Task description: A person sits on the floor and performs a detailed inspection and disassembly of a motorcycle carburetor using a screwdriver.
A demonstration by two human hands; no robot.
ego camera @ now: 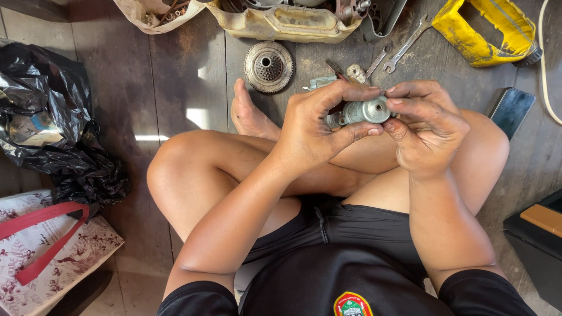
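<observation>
The person sits cross-legged on the plank floor [175,76], both hands raised above the knees. The left hand [313,131] and the right hand [424,131] meet around a small metal part [366,111] held between their fingertips. Beyond the hands, on the floor, lies a toothed gear [268,67], with a bare foot [249,114] just in front of it. Right of the gear lie two spanners [404,47], and a plastic casing [486,29] rests in the far right corner. A tub of parts [287,23] stands behind the gear. A phone [510,108] lies beside the right knee. At the left edge sits a plastic bag [52,129], with a tote bag [47,251] nearer the person.
</observation>
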